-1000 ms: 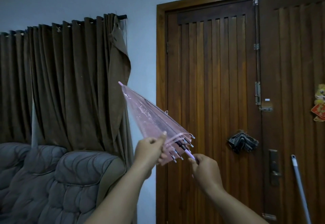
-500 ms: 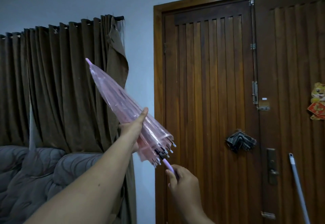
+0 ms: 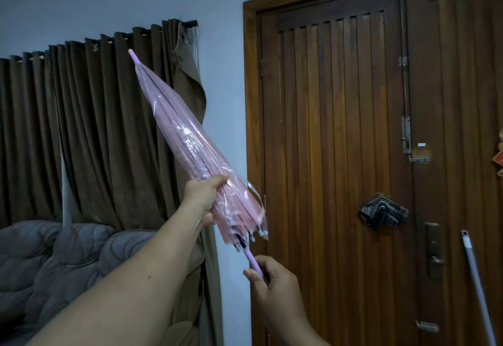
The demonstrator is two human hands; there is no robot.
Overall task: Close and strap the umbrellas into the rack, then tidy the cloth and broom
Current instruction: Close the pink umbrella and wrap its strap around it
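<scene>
Head view: pink umbrella folded, held tilted up-left in front of the curtain. Left hand wrapped around the canopy near the rib tips, right hand clamped on the lilac shaft below (handle hidden). Cloth hangs on the door; broom pole leans far right.

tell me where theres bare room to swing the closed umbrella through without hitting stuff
Free: the bare wall strip between the curtain and door frame, and the wall above the curtain. Crowded: lower left by the sofa, and right, where a cloth hangs on the door by the leaning broom handle.
</scene>
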